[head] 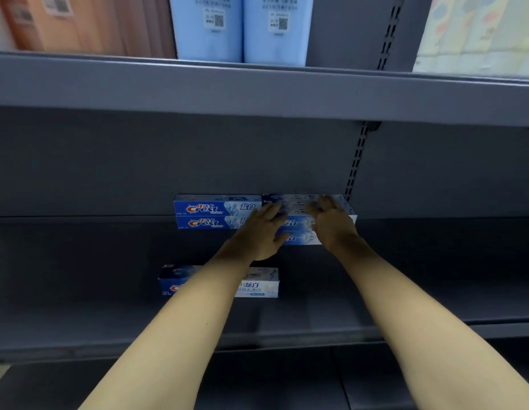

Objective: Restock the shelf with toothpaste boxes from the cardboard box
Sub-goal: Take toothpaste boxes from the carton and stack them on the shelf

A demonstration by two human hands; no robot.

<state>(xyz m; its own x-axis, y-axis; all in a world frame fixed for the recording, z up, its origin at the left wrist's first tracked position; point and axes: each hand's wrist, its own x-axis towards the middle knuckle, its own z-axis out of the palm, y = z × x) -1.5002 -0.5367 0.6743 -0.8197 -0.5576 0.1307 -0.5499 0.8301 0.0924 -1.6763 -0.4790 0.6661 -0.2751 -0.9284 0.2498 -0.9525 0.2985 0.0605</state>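
Your grey metal shelf [79,261] holds two stacks of Crest toothpaste boxes against the back panel. The left stack [211,213] is two boxes high, each showing the red-and-blue "Crest" logo with white Chinese characters. Your left hand [258,235] and right hand [331,223] rest on the right stack [300,229], fingers fairly straight and pressing rather than gripping. A lone toothpaste box [257,284] lies nearer the shelf's front edge. Above, two pale blue packs [242,28] carry QR-code labels.
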